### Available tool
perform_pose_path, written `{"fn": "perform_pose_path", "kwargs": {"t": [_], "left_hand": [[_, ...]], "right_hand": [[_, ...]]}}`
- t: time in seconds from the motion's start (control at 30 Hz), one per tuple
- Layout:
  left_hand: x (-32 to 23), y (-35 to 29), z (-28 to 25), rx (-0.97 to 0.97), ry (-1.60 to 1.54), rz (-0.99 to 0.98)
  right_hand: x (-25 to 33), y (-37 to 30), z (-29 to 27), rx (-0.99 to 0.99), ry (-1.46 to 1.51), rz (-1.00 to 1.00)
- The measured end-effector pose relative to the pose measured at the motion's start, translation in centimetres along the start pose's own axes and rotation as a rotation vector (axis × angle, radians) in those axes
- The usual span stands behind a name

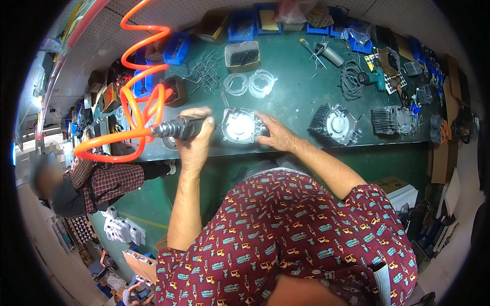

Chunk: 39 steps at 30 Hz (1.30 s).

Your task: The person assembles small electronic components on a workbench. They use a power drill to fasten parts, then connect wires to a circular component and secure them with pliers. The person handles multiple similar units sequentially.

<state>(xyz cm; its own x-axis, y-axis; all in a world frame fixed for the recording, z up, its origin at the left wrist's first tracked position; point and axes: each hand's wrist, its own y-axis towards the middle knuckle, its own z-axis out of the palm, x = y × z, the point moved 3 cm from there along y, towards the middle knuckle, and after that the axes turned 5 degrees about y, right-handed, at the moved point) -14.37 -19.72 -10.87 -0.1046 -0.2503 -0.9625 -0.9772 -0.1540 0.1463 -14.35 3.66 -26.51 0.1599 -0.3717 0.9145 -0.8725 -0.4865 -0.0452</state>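
My left hand is closed around a dark air screwdriver, which lies sideways and is fed by an orange coiled hose. Its thin bit reaches right, to the left edge of a silvery metal casting with a round bright face. Whether the bit touches a screw is too small to tell. Against the casting's right side, my right hand grips it, the thumb and fingers at its edge. The casting rests near the front edge of the green bench.
Two finned metal castings stand to the right. Behind lie ring gaskets, bent metal rods, a box of black screws, a screwdriver and coiled cable. Blue bins line the back. Another person is at left.
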Motion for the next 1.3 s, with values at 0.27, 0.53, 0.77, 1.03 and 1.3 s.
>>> {"fn": "perform_pose_path", "kwargs": {"t": [0.27, 0.53, 0.77, 1.03, 1.3], "left_hand": [[1.2, 0.5, 0.0, -0.009, -0.036, 0.071], [-1.8, -0.3, 0.0, -0.082, 0.019, 0.014], [-5.3, 0.0, -6.7, -0.217, -0.04, 0.137], [-0.4, 1.4, -15.9, -0.364, 0.006, 0.119], [6.3, 2.9, -18.2, -0.377, -0.253, 0.127]], "right_hand": [[-0.1, 0.0, 0.0, 0.001, -0.01, 0.009], [0.0, 0.1, -0.1, 0.033, 0.028, 0.051], [1.1, 0.4, -0.3, 0.004, 0.027, 0.056], [10.2, 3.1, 2.3, -0.458, 0.177, -0.036], [10.8, 11.0, 16.3, -0.188, -0.07, 0.065]]}}
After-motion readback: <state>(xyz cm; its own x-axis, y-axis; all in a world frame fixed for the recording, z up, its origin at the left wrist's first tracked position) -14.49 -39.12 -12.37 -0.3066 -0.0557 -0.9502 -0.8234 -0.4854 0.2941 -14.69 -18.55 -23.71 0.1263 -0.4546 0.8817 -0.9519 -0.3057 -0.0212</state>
